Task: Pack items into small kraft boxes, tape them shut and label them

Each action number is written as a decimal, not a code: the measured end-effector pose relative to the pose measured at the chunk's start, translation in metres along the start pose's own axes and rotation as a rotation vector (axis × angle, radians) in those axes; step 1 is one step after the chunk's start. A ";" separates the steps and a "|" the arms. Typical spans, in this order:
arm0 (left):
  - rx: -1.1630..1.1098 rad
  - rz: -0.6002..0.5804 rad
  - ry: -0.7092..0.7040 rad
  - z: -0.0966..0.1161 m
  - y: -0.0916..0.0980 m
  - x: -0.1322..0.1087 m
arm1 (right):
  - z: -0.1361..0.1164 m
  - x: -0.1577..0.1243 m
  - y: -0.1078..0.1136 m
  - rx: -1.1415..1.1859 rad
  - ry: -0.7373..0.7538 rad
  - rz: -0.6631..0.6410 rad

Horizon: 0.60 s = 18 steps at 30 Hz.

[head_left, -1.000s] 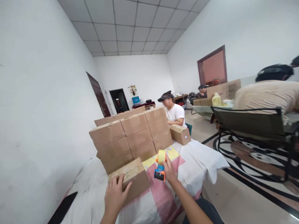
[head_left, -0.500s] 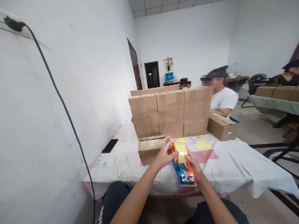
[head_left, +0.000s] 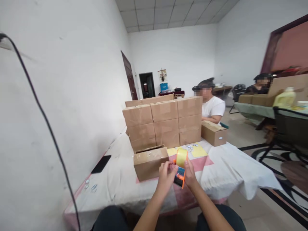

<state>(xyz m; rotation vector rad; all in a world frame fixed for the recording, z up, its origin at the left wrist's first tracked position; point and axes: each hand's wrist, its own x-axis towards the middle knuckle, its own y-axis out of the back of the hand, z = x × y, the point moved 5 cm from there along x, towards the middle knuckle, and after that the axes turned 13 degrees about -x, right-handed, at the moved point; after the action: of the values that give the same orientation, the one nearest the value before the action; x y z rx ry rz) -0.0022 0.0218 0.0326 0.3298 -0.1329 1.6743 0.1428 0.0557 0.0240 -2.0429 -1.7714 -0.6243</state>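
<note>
An orange and blue tape dispenser (head_left: 180, 177) with a wide yellowish tape roll (head_left: 182, 157) is held above the front of the table. My right hand (head_left: 190, 174) grips its right side, fingers partly hidden behind it. On the left side, my left hand (head_left: 166, 175) has its fingers curled and closed against the dispenser's edge; exactly what part they pinch is hard to see. Just beyond my left hand stands a small cardboard box (head_left: 150, 163), a gap showing along its top and shiny tape on its upper edge.
Stacked cardboard boxes (head_left: 166, 123) form a wall across the table. A black phone (head_left: 101, 164) lies at the left, near small stickers (head_left: 94, 187). Yellow sheets (head_left: 199, 150) lie behind the dispenser. Another box (head_left: 214, 133) sits right, beside a person in white (head_left: 214, 107).
My left hand has moved down from the tape roll to the dispenser's lower left side, and its spread fingers have closed. The dispenser has turned in my right hand. The view has swung right.
</note>
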 end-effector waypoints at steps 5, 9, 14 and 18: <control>-0.218 -0.106 0.062 -0.005 -0.011 -0.009 | -0.006 0.002 0.006 -0.149 0.208 -0.006; -0.268 -0.054 -0.025 0.011 -0.013 -0.013 | -0.015 0.004 0.005 -0.368 0.527 -0.167; -0.297 -0.163 0.148 0.004 -0.021 -0.018 | -0.002 0.007 0.016 -0.406 0.550 -0.123; -0.261 -0.137 0.193 -0.008 -0.018 -0.022 | 0.026 0.006 0.014 -0.354 0.315 -0.024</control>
<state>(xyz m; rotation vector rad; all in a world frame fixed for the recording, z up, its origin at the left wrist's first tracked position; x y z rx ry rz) 0.0166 0.0054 0.0172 -0.0199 -0.1785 1.5221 0.1592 0.0726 0.0062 -1.9967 -1.5884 -1.2677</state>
